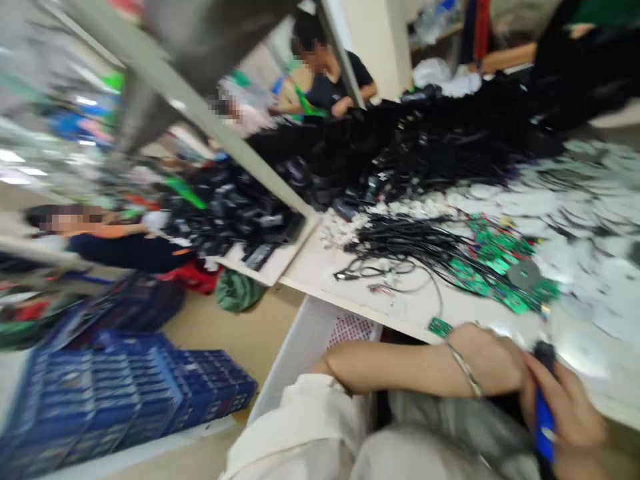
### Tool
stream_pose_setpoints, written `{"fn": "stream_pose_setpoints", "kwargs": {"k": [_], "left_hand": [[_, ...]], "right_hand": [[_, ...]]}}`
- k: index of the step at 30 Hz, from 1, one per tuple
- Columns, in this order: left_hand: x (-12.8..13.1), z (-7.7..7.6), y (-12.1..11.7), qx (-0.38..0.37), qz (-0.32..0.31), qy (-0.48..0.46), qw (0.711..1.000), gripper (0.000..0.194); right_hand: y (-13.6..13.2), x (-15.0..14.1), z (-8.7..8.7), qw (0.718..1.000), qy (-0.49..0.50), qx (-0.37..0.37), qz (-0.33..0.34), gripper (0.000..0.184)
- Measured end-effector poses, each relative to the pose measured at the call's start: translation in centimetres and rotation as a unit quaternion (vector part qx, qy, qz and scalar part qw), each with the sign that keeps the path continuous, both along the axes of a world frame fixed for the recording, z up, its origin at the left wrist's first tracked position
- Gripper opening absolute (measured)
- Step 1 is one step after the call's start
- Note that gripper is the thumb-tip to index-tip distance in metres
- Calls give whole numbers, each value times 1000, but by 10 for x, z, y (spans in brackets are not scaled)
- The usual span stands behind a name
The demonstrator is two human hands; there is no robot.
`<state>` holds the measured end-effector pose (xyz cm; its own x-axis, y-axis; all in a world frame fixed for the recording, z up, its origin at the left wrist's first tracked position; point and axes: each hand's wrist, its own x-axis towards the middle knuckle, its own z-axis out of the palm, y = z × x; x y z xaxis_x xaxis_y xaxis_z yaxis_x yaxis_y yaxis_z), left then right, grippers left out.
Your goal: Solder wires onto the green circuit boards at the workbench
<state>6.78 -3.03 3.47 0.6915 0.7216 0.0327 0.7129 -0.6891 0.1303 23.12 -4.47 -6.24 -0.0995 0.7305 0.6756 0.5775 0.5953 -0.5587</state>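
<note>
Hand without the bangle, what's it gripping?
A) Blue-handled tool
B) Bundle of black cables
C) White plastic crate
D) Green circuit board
A: the hand at lower right has its fingers closed around the blue-handled tool.

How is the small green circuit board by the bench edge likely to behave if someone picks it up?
The small green circuit board looks flat and stiff, and probably light for its size. A thin black wire seems to run to it, so it may drag when lifted. Lying at the white bench edge, it could probably slide off if pushed.
</note>
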Motion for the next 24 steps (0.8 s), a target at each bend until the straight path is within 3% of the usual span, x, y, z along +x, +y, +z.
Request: {"fn": "stream_pose_setpoints", "kwargs": {"k": [1,3,5,8,12,16,19,24], "left_hand": [[-2,-1,0,-19,21,7,1000,21],[-7,-3,2,-51,49,27,997,16],[-15,-7,5,-59,49,7,997,18],[-28,-14,9,-41,36,-105,993,23],[-42,-17,16,-55,-9,-277,959,20],[-53,-4,28,28,70,-375,924,10],[-51,-4,31,96,105,-356,924,8],[-32,-43,15,85,96,-246,961,7]], "right_hand": [[-1,0,0,996,-65,64,-16,11],[-1,-2,2,985,-125,120,-10,14],[4,-8,5,989,-109,97,-10,13],[8,-13,11,990,-116,71,-39,9],[7,-14,16,990,-130,37,-31,12],[7,-13,17,992,-112,48,-19,12],[8,-12,15,994,-95,55,-4,12],[7,-10,13,995,-91,37,11,21]]}}
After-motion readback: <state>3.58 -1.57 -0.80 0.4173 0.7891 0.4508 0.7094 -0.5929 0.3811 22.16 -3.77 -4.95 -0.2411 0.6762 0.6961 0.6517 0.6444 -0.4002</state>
